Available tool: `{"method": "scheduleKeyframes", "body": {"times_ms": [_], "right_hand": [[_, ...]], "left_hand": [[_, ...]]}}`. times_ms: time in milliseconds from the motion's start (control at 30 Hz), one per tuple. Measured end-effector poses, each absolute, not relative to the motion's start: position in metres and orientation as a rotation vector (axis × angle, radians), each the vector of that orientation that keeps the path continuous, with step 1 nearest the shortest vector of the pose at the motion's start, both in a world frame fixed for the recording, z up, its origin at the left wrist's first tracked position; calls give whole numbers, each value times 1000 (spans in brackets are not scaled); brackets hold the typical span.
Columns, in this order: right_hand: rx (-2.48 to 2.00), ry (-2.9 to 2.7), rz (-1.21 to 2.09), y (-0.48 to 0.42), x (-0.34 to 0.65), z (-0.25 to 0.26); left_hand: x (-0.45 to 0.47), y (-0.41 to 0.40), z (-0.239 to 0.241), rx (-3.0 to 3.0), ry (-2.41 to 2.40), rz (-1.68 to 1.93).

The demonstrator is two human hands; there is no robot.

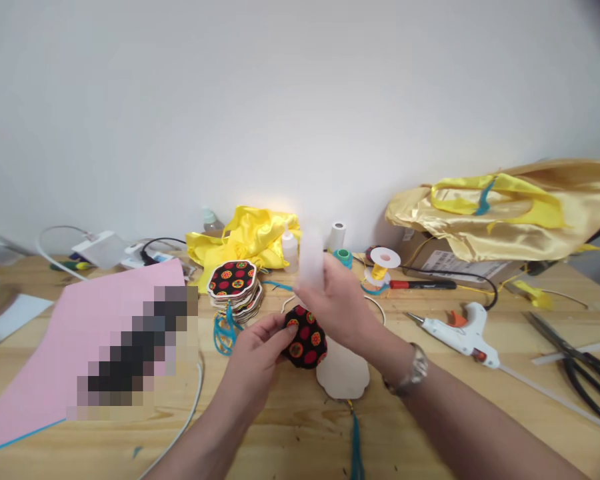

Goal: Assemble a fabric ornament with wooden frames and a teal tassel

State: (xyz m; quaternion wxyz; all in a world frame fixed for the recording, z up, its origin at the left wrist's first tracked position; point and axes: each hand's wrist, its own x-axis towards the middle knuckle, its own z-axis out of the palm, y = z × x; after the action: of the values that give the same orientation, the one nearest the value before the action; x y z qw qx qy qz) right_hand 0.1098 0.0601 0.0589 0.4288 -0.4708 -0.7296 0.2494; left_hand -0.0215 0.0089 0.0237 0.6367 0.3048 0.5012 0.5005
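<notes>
My left hand [265, 343] pinches a black fabric-covered piece [305, 340] with red and orange flower dots, its thumb on top. My right hand [343, 300] is wrapped round a whitish translucent squeeze bottle [311, 257], blurred and held upright just above that piece; the bottle's lower end is hidden by the hand. Beneath my right wrist, a plain cream scalloped panel [343, 373] lies flat on the table, with a teal tassel [356, 447] running from its lower edge. Part of a pale cord loop [377, 310] shows behind my right hand.
A stack of patterned scalloped pieces [233, 280] with teal tassels stands left. Behind are yellow satin cloth [250, 237], another squeeze bottle [289, 252] and thread spools [384, 261]. At right lie a glue gun [460, 333] and black scissors [575, 363]; pink sheet [115, 300] at left.
</notes>
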Motion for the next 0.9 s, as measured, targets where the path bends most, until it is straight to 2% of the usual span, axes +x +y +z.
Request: {"method": "scheduleKeyframes", "body": {"times_ms": [167, 600, 900], "right_hand": [[-1375, -1894, 424, 89, 74, 40], [-1708, -1959, 232, 120, 68, 24], [-1777, -2014, 222, 101, 72, 41]], "left_hand": [[-23, 12, 24, 661, 1204, 1163], [-24, 15, 22, 616, 1225, 1193], [-26, 14, 12, 654, 1215, 1183]]}}
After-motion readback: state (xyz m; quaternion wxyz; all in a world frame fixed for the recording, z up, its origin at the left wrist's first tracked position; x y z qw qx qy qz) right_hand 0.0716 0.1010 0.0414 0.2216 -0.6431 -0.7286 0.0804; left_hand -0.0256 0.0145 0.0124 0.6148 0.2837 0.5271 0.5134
